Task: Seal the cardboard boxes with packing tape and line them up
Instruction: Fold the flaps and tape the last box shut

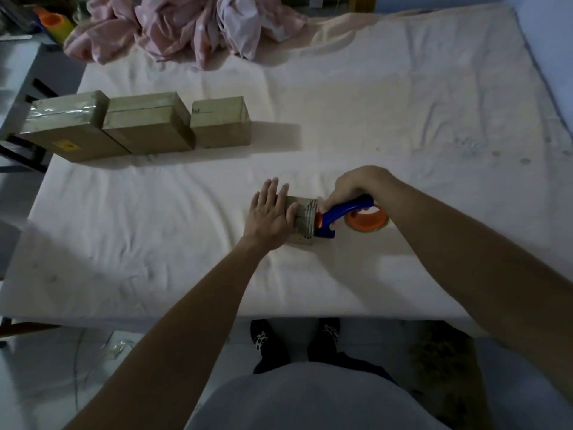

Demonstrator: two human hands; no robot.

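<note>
Left hand (273,209), fingers flat, presses on the small cardboard box (305,220) at mid-mattress (155,237). Right hand (350,187) grips the tape dispenser (347,214) against that box's right edge. Farther left, three boxes (139,125) stand in a row, touching.

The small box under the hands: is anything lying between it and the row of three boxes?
Nothing visible. Only bare sheet lies between the small box and the row's open end beside the right-most box.
</note>
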